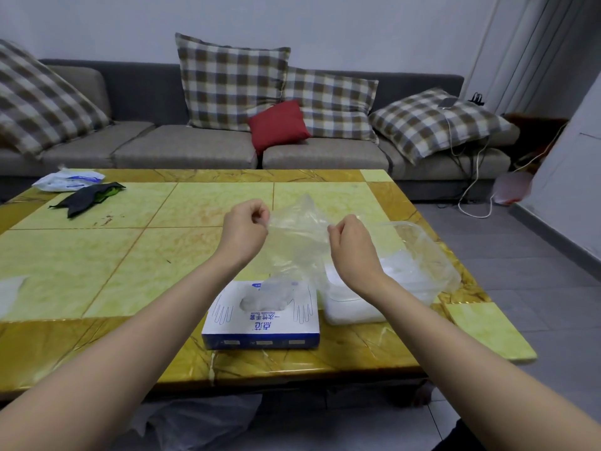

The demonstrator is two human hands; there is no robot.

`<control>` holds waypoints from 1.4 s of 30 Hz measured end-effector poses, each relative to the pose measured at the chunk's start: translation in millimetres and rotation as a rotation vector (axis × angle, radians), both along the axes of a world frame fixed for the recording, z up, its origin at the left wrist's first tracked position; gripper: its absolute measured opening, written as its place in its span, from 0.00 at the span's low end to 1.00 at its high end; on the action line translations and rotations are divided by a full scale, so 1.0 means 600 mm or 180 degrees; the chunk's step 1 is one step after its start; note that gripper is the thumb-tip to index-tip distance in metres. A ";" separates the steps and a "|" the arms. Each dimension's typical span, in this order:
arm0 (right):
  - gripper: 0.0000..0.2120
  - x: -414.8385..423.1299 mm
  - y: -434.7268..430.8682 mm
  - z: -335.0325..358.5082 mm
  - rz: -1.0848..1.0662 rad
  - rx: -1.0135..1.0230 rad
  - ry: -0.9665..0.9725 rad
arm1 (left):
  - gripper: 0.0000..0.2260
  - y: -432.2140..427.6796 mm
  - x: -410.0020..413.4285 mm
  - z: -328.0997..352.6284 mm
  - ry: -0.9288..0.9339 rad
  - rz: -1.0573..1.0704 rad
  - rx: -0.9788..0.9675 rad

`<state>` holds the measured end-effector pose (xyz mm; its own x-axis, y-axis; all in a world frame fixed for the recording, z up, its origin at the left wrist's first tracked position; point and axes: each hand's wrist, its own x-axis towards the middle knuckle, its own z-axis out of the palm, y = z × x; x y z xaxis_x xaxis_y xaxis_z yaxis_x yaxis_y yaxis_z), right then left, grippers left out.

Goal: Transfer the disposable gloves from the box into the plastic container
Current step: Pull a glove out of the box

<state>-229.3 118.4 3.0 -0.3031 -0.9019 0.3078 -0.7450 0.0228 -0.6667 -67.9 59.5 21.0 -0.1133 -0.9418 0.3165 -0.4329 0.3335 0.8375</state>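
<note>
Pinched glove (297, 231) btwn left hand (245, 227) & right hand (353, 245), fingers curled. Could've clung via static, missing container (445, 268).

The room is lit softly and evenly by cool, diffuse light, and a bluish-grey cast is given to the wall (357, 27). Only faint shadows are thrown on the table (97, 255); a dull sheen is seen along its glossy near edge, while the space beneath it is left dark. Straight lines are bowed by the wide lens, and the cushion (39, 99) at the left edge is stretched and smeared. The glove (299, 229) is rendered hazy, its outline hardly resolved.
</note>
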 end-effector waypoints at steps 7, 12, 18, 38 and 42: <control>0.09 -0.012 0.007 -0.006 0.0148 0.0054 -0.0211 | 0.09 0.000 0.006 -0.007 0.0548 0.0020 0.0731; 0.09 -0.018 0.014 -0.002 0.0163 0.0394 -0.0097 | 0.03 0.018 0.000 0.006 0.0419 -0.0429 0.0804; 0.31 -0.037 0.016 0.021 0.0751 0.0087 0.0922 | 0.04 0.014 -0.002 0.025 -0.0556 -0.0855 0.0321; 0.05 -0.128 -0.028 0.111 0.0544 0.0173 0.1085 | 0.05 -0.037 -0.079 0.076 -0.1589 -0.0454 -0.0565; 0.06 -0.158 -0.036 0.122 -0.0009 -0.0775 0.1319 | 0.06 -0.031 -0.115 0.086 -0.0687 -0.0495 -0.0813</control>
<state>-324.2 97.0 76.2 -0.1126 -0.7878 0.6055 -0.9492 -0.0948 -0.2999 -136.7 40.8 72.9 -0.3387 -0.8017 0.4925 -0.5182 0.5958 0.6136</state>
